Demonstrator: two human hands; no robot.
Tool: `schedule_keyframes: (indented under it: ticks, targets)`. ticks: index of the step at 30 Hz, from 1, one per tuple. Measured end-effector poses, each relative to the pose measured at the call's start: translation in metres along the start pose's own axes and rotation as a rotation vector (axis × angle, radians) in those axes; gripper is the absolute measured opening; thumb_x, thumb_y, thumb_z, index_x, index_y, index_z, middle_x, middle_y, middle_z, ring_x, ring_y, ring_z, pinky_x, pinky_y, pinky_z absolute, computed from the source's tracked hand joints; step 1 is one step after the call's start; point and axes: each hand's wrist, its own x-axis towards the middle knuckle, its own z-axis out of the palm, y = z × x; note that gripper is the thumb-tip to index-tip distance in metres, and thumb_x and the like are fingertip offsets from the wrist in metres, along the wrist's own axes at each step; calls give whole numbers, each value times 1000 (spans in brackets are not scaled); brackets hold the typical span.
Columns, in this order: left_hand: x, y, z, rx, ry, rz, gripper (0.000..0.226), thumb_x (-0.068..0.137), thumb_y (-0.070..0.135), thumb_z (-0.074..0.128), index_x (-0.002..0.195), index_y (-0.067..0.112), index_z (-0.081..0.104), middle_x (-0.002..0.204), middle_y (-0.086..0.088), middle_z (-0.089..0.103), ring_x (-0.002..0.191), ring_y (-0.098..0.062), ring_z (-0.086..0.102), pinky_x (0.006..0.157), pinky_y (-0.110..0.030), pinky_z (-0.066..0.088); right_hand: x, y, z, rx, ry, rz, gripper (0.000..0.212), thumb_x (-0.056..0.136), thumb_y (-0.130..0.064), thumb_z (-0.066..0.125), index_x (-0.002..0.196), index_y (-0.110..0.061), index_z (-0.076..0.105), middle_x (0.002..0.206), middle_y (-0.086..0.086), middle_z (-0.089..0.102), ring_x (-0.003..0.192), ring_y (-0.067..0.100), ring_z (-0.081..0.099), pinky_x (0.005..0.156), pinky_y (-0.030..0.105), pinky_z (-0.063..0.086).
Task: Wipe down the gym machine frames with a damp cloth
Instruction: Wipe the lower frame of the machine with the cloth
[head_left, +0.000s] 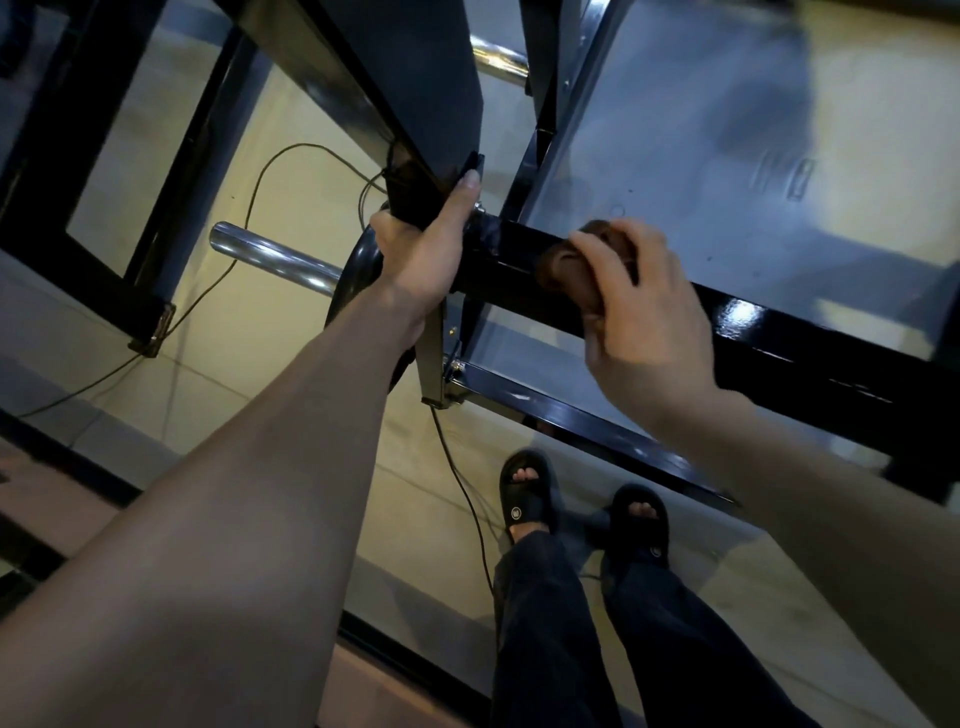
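A glossy black frame bar (779, 338) of the gym machine runs from the centre down to the right. My right hand (639, 312) holds a bunched brown cloth (571, 270) against the top of that bar, fingers curled over it. My left hand (421, 244) grips the lower end of a slanted black frame piece (431, 171) just left of the bar's joint, thumb up along its edge.
A chrome weight peg (275, 257) sticks out left beside a black disc (358, 270). A grey footplate (701, 156) lies behind the bar. Thin cables (260, 192) trail over the tiled floor. My feet in black sandals (524, 499) stand below a lower black rail (582, 421).
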Motion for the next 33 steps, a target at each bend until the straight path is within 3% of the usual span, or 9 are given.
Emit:
schedule_keyframes:
  ticks: [4,7,10,14,17,22,26,29,33]
  targets:
    - [2,-1,2,-41,20,-9,88,83,64,73,142,20,24,133,-2,51,123,-20,52,114,-49,41,17,-24,10,-8,86,343,66,92,-17,65,154,-21,42,157,14,33,132,36,45,110,48,41]
    - [2,-2,6,-70,63,-9,84,80,64,75,137,22,29,128,-2,56,118,-20,59,109,-48,47,18,-54,19,54,39,151,74,90,-12,69,155,-23,38,159,9,29,133,33,43,111,46,41]
    - [-3,-3,10,-99,92,-7,78,83,62,74,136,23,32,125,1,59,117,-18,59,109,-47,46,-2,-24,4,-20,-20,20,74,89,-12,69,156,-25,38,160,6,30,130,33,46,107,48,46]
    - [-5,-2,11,-115,98,-10,79,86,59,72,141,23,30,125,4,59,121,-19,55,114,-50,39,-29,30,-21,-24,38,249,65,92,-15,64,153,-26,44,158,6,33,129,36,48,105,49,48]
    - [-5,-1,12,-126,109,-14,78,84,59,74,139,24,32,122,4,59,119,-18,56,113,-50,41,-14,12,-11,-9,99,434,62,91,-15,62,150,-24,47,155,8,36,126,37,50,103,47,48]
    - [-4,-7,17,-125,140,16,84,82,63,74,143,23,32,129,1,59,121,-20,57,111,-48,45,21,-36,14,-10,29,159,66,95,-16,63,156,-23,40,159,7,33,127,32,52,102,46,51]
    - [-23,-20,35,-29,312,55,103,82,68,69,161,23,20,159,-5,31,143,-28,36,116,-45,37,-19,20,-13,-37,23,137,66,95,-16,62,156,-26,40,160,2,34,124,31,54,101,47,52]
    - [-46,-31,58,169,426,-61,82,98,57,54,160,17,21,162,-11,24,148,-30,23,121,-48,27,-65,79,-43,-75,80,230,63,93,-15,61,153,-22,46,158,8,39,126,41,53,103,50,50]
    - [-76,-55,84,158,327,-239,43,101,43,48,138,24,45,144,-11,43,130,-32,42,109,-50,41,-111,120,-78,-131,133,396,65,90,-12,63,153,-18,46,158,11,39,135,39,47,107,54,48]
